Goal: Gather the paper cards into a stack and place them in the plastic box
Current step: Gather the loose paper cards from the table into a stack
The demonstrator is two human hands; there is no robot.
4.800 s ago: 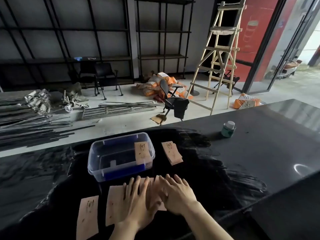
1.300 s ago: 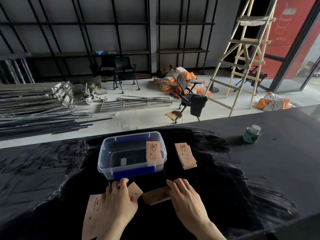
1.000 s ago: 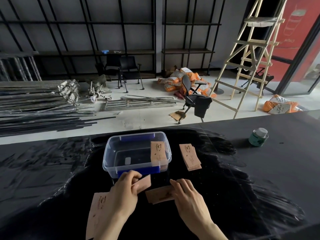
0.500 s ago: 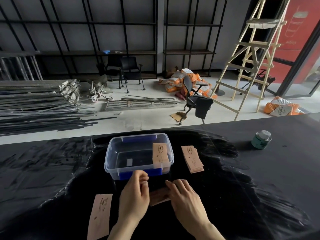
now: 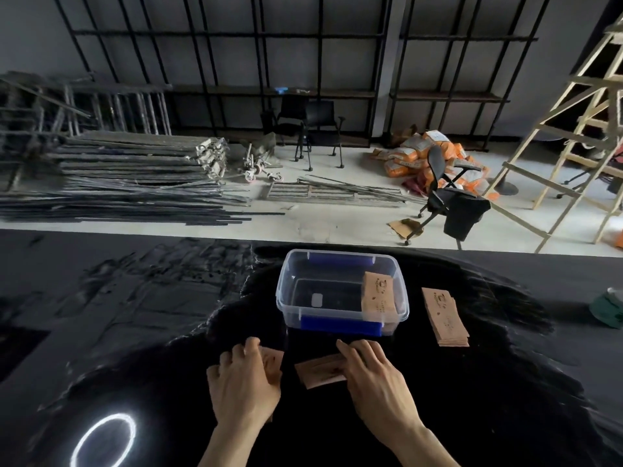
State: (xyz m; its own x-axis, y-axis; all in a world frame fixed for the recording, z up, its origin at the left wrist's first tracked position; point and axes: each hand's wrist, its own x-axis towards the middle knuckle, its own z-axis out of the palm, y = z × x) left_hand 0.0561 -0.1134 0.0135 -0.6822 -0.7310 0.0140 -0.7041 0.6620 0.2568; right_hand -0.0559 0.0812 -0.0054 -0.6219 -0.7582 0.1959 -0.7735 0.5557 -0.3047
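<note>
The left hand [image 5: 244,382] curls over one card [image 5: 272,360]; the right hand [image 5: 374,382] lies flat, pinning a small stack [image 5: 320,370]. Sliding them together carelessly could fan the stack across the worktop [image 5: 135,315].

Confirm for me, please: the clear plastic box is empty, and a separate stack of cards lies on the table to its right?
Not quite. The head view shows the plastic box already holds cards at its right end. The separate stack does lie on the table to its right.

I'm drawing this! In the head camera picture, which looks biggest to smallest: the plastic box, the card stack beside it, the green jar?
1. plastic box
2. card stack
3. green jar, though the picture's edge cuts it off.
</note>
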